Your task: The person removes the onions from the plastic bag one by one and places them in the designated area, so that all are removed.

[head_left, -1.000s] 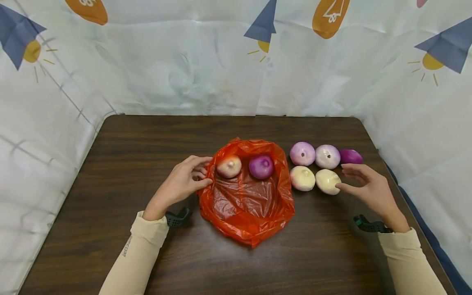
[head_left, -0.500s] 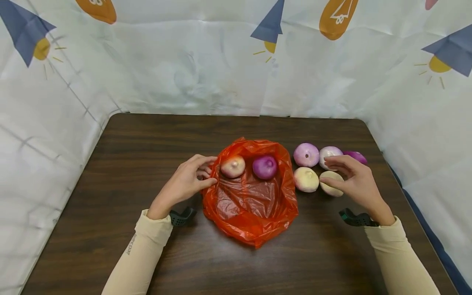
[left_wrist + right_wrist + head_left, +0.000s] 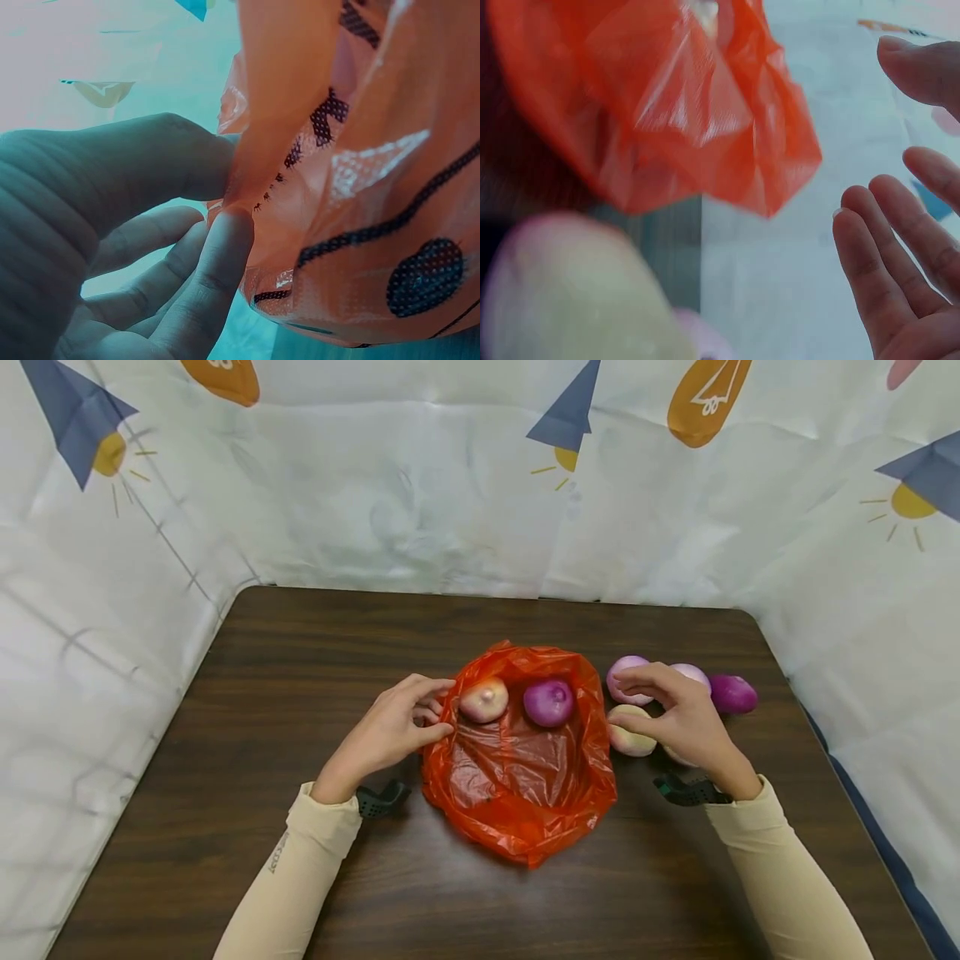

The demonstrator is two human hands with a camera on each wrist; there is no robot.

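Observation:
A red plastic bag [image 3: 521, 785] lies with its mouth spread wide on the table, a pale onion [image 3: 483, 700] and a purple onion [image 3: 549, 703] inside toward its back. My left hand [image 3: 390, 727] pinches the bag's left rim between thumb and fingers; the left wrist view shows the thin film [image 3: 281, 150] caught there. Over the loose onions right of the bag hovers my right hand [image 3: 686, 722], fingers apart and holding nothing. Below it a cream-coloured onion [image 3: 632, 735] and a light purple onion [image 3: 626, 668] are partly covered.
At the far right of the group lies a dark purple onion [image 3: 733, 694], beside a whitish-purple onion [image 3: 692, 674] half hidden by the right hand. The brown wooden table [image 3: 337, 635] is walled by a pale printed curtain [image 3: 450, 510] at back and sides.
My right hand has moved left from the far end of the loose onions toward the bag, holding nothing. My left hand keeps its pinch on the rim. The head view has shifted slightly.

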